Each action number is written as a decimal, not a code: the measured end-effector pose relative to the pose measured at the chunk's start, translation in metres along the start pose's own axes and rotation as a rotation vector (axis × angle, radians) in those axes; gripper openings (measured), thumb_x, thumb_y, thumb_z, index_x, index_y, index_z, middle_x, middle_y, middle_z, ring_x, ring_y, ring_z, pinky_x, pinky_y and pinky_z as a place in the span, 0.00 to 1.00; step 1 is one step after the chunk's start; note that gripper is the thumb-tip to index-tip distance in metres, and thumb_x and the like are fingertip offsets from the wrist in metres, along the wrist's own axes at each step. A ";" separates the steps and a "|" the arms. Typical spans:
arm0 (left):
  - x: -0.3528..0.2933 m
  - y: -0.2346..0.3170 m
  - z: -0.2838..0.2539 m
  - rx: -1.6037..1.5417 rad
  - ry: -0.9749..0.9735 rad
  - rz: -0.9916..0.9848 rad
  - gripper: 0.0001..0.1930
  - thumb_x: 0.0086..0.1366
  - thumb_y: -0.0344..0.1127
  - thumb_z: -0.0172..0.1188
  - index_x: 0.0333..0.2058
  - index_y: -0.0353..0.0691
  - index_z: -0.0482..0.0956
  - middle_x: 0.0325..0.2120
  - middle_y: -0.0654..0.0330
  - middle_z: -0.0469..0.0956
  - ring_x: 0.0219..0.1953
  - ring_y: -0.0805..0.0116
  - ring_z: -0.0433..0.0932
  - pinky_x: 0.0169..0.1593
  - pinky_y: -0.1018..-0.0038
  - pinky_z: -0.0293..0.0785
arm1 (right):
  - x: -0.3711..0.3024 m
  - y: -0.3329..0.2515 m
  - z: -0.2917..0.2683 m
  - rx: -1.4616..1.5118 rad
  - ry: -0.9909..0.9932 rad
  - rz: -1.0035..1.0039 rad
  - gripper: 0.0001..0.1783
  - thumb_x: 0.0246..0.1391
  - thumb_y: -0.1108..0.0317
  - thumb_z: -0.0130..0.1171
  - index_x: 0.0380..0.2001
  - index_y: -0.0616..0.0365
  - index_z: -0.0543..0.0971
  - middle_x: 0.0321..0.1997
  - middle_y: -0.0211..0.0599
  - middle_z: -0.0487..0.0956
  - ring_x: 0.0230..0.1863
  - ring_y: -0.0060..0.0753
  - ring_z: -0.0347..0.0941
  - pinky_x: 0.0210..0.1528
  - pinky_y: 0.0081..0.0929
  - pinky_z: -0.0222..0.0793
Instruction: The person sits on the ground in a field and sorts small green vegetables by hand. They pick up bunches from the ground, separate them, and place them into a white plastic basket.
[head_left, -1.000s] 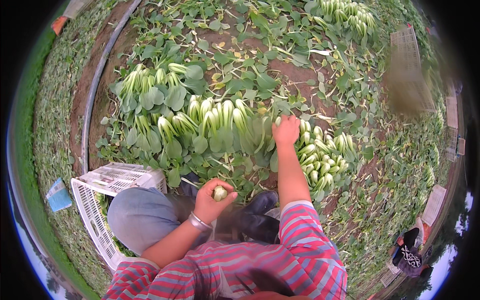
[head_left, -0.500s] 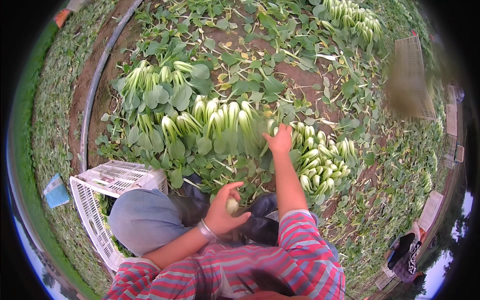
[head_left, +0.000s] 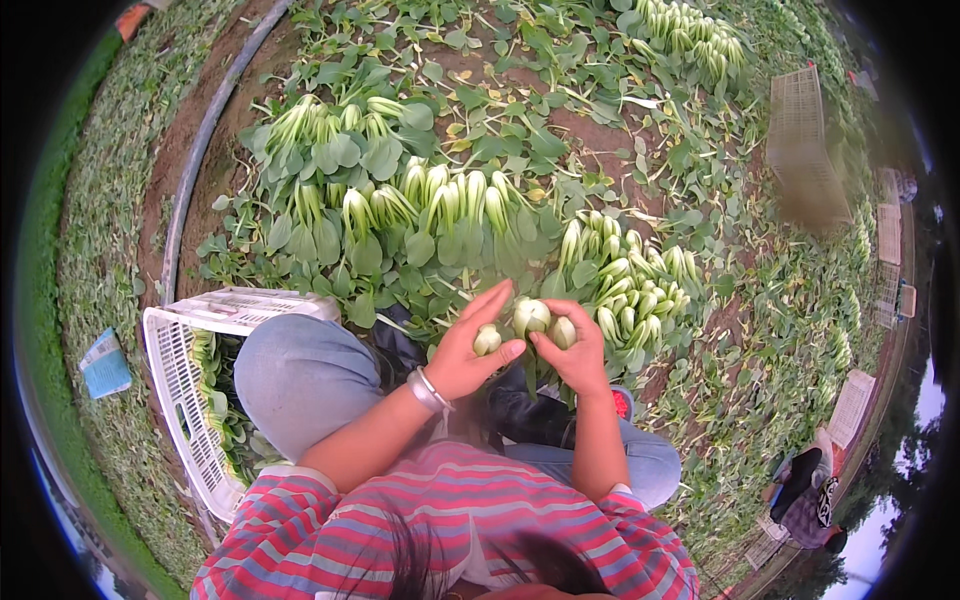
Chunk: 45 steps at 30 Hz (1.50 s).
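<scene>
Close in front of my body, both hands are together over my boots. My left hand (head_left: 462,362), with a silvery bracelet at the wrist, holds a head of bok choy (head_left: 487,340), its pale base upward in the palm. Curled beside it, my right hand (head_left: 587,365) grips more bok choy (head_left: 531,317), with two pale bases showing between thumb and fingers. Their leaves hang down, mostly hidden by my hands. Just beyond lies a row of bok choy (head_left: 450,205) with white stems up. A heap of bok choy (head_left: 640,290) sits to the right, bases toward me.
A white plastic crate (head_left: 185,425) with greens inside stands at my left knee. Far right is another pale crate (head_left: 797,130). More bok choy (head_left: 690,35) lies at the far right. A grey hose (head_left: 205,140) runs along the left over soil. Loose leaves cover the ground.
My right hand has come back from beside the row toward my body, now holding bok choy. My left hand has moved slightly right and up to meet it.
</scene>
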<state>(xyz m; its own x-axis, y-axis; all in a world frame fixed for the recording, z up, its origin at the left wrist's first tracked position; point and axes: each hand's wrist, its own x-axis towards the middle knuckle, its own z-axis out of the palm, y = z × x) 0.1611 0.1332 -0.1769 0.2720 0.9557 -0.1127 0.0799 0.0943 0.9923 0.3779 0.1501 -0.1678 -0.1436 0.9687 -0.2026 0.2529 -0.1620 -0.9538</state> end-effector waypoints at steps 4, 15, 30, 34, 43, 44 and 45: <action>-0.020 0.032 -0.005 -0.163 -0.215 -0.019 0.41 0.69 0.37 0.69 0.75 0.36 0.59 0.75 0.49 0.59 0.75 0.60 0.62 0.75 0.64 0.56 | -0.046 -0.052 0.008 0.008 -0.059 -0.003 0.25 0.50 0.75 0.72 0.54 0.58 0.82 0.49 0.37 0.86 0.49 0.27 0.81 0.53 0.28 0.76; -0.060 0.055 -0.011 -0.515 -0.355 0.015 0.43 0.73 0.38 0.65 0.78 0.41 0.49 0.75 0.46 0.58 0.75 0.60 0.60 0.75 0.62 0.56 | -0.102 -0.093 0.023 -0.113 -0.084 0.091 0.24 0.54 0.69 0.69 0.56 0.59 0.81 0.46 0.40 0.86 0.45 0.31 0.82 0.51 0.29 0.76; -0.044 0.043 0.000 -0.746 -0.174 -0.205 0.28 0.68 0.31 0.68 0.65 0.35 0.72 0.56 0.55 0.81 0.56 0.71 0.79 0.61 0.69 0.74 | -0.096 -0.095 0.041 -0.291 0.138 -0.174 0.33 0.57 0.71 0.60 0.67 0.66 0.71 0.52 0.49 0.71 0.53 0.46 0.68 0.60 0.38 0.67; -0.034 0.032 0.004 -0.609 -0.011 -0.056 0.31 0.65 0.49 0.74 0.59 0.38 0.74 0.43 0.61 0.81 0.48 0.72 0.80 0.56 0.72 0.76 | -0.082 -0.099 0.060 -0.396 0.256 -0.313 0.35 0.65 0.67 0.60 0.72 0.69 0.66 0.49 0.48 0.69 0.48 0.45 0.67 0.54 0.38 0.66; -0.022 0.008 -0.006 -0.829 0.093 -0.292 0.40 0.58 0.33 0.79 0.65 0.41 0.64 0.55 0.61 0.74 0.57 0.68 0.76 0.60 0.69 0.75 | -0.033 -0.046 0.084 0.310 -0.107 -0.177 0.41 0.57 0.64 0.61 0.73 0.65 0.67 0.76 0.51 0.58 0.78 0.55 0.49 0.81 0.52 0.37; -0.018 0.004 -0.002 -0.731 0.150 -0.224 0.36 0.59 0.27 0.76 0.63 0.40 0.66 0.52 0.61 0.76 0.53 0.70 0.78 0.57 0.71 0.77 | -0.023 -0.039 0.070 0.553 -0.269 -0.113 0.42 0.55 0.64 0.61 0.73 0.65 0.67 0.79 0.50 0.55 0.81 0.53 0.47 0.81 0.50 0.36; -0.015 0.003 0.000 -0.656 0.123 -0.246 0.34 0.59 0.25 0.74 0.62 0.40 0.67 0.51 0.61 0.77 0.51 0.71 0.79 0.56 0.72 0.78 | -0.010 -0.032 0.053 0.805 -0.334 0.014 0.37 0.57 0.64 0.60 0.70 0.64 0.72 0.82 0.47 0.55 0.82 0.45 0.48 0.81 0.46 0.41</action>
<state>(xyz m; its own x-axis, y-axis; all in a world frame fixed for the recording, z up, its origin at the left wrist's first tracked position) 0.1576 0.1193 -0.1725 0.2068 0.9059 -0.3695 -0.4794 0.4230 0.7689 0.3204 0.1355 -0.1466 -0.4509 0.8800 -0.1493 -0.4785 -0.3795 -0.7918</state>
